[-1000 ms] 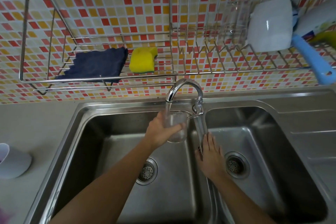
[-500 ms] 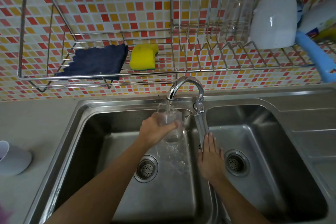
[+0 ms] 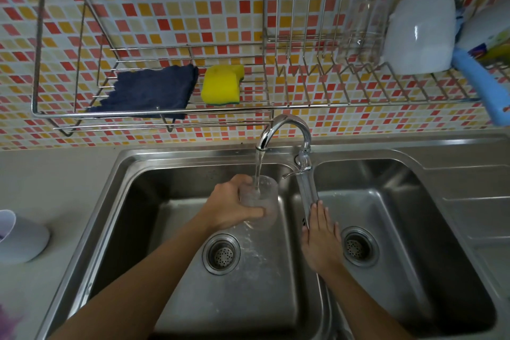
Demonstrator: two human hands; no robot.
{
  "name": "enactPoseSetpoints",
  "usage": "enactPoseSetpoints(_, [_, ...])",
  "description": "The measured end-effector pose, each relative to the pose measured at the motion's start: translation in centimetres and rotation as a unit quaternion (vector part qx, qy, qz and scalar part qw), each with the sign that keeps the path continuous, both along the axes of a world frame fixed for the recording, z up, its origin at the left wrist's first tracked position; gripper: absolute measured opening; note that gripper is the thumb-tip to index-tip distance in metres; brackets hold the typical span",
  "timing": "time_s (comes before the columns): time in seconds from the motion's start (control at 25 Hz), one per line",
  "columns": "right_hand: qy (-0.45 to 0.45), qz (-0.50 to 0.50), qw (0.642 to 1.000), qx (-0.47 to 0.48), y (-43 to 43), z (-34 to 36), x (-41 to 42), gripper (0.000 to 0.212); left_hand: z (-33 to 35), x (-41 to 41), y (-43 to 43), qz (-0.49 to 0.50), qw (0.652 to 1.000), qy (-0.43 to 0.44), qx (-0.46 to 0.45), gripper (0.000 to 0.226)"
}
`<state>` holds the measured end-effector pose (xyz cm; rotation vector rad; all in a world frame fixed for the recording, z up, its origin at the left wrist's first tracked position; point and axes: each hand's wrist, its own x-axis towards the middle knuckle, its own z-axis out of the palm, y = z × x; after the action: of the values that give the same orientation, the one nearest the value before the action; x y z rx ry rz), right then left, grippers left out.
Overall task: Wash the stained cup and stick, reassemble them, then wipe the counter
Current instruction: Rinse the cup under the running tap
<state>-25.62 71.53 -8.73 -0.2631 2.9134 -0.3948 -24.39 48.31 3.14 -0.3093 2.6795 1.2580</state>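
Note:
My left hand (image 3: 230,208) grips a clear cup (image 3: 262,203) over the left sink basin (image 3: 171,243). Water runs from the chrome faucet (image 3: 284,130) straight into the cup and spills down toward the drain (image 3: 220,254). My right hand (image 3: 320,237) lies flat with straight fingers on the divider between the basins, fingertips at the end of the faucet lever (image 3: 307,188). No stick is in sight. A dark blue cloth (image 3: 150,91) and a yellow sponge (image 3: 220,85) lie on the wire rack (image 3: 154,113) above the sink.
A pale cup (image 3: 19,237) lies on its side on the grey counter (image 3: 49,179) at the left. The dish rack's right part holds a clear glass (image 3: 361,27), a white bowl (image 3: 419,33) and a blue handle (image 3: 485,88). The right basin (image 3: 408,229) has its own drain.
The water flow has grown from a trickle to a full stream into the cup. My left hand has shifted the cup slightly under the spout. My right hand has stayed by the lever.

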Motion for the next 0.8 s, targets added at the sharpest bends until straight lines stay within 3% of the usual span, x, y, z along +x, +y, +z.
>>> enactPoseSetpoints(0.12, [0.006, 0.002, 1.000, -0.008, 0.0, 0.1, 0.0, 0.073, 0.1, -0.1, 0.1, 0.006, 1.000, 0.007, 0.002, 0.084])
enactPoseSetpoints(0.28, [0.090, -0.072, 0.976, -0.186, 0.4, 1.2, -1.4, 0.053, 0.1, -0.2, -0.2, -0.001, 1.000, 0.015, 0.007, 0.078])
enactPoseSetpoints(0.4, [0.149, -0.078, 0.958, -0.231, 0.0, 3.2, -4.6, 0.031, -0.1, -0.1, -0.6, 0.000, 1.000, 0.022, 0.017, 0.077])
enactPoseSetpoints(0.56, [0.150, 0.031, 0.971, -0.182, -1.6, 6.9, -8.3, 0.043, -0.1, -0.2, -0.7, -0.012, 0.999, 0.031, 0.017, 0.074])
enactPoseSetpoints(0.68, [0.083, 0.150, 0.981, -0.086, -2.6, 7.3, -10.3, 0.058, -0.2, -0.2, -0.9, -0.028, 0.999, 0.035, 0.018, 0.074])
enactPoseSetpoints(0.8, [0.033, 0.200, 0.979, 0.003, -3.2, 6.5, -11.5, 0.066, -0.4, -0.1, -1.3, -0.026, 0.999, 0.037, 0.018, 0.077])
